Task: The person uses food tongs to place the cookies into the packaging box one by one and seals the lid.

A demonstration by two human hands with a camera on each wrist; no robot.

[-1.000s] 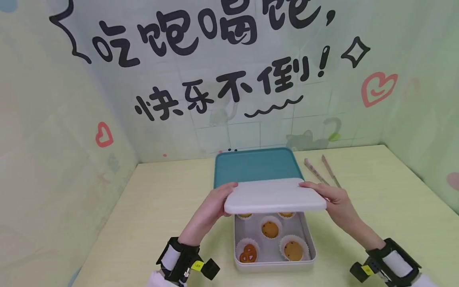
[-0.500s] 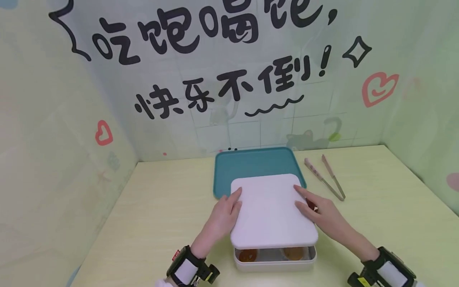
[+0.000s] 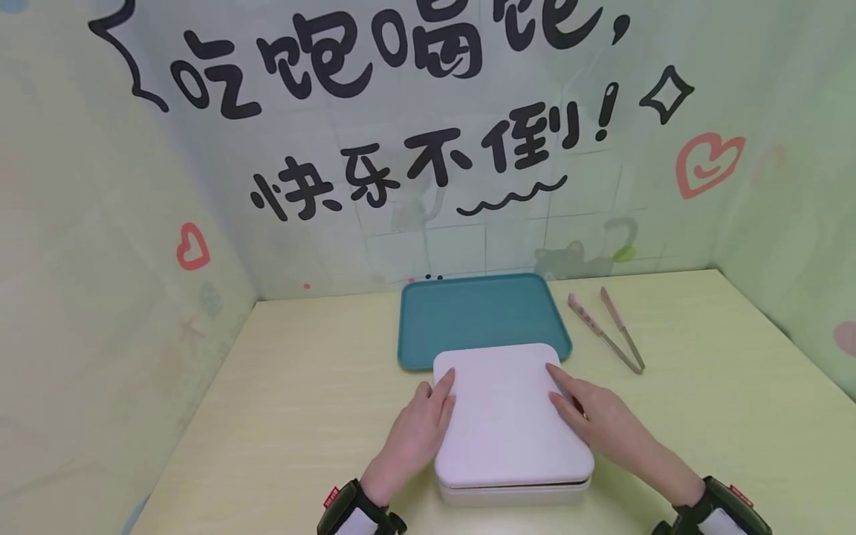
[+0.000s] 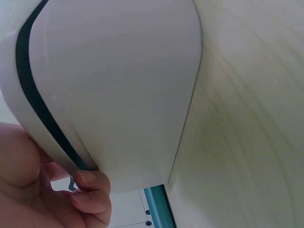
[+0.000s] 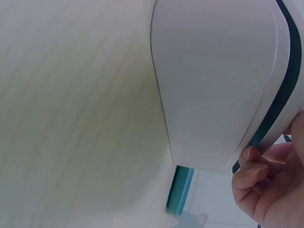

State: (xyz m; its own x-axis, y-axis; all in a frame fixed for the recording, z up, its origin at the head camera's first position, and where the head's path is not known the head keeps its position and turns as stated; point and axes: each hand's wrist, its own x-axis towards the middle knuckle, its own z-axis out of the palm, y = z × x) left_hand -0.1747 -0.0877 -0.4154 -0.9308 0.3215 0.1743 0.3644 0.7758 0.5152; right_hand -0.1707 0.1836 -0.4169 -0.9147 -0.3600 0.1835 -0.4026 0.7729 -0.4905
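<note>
A white lid (image 3: 504,420) lies over the white rectangular box (image 3: 515,495) in the head view, covering the inside. A thin dark gap runs between them along the front. My left hand (image 3: 416,429) grips the lid's left edge, thumb and index finger on top and other fingers curled at the rim. On the opposite edge, my right hand (image 3: 607,417) holds the lid the same way. Both wrist views show a dark green band (image 4: 40,107) between lid and box wall (image 5: 213,90), with curled fingertips (image 5: 251,154) right at the seam.
Behind the box lies a teal tray (image 3: 481,316), its near edge partly hidden by the lid. Metal tongs (image 3: 611,338) with pinkish handles rest spread on the pale wooden table (image 3: 314,371) at the right. A printed cloth backdrop (image 3: 374,253) surrounds the table.
The lid was tilted above the box with round cookies and a pretzel in paper cups showing. Both hands have lowered it toward me onto the box, hiding them.
</note>
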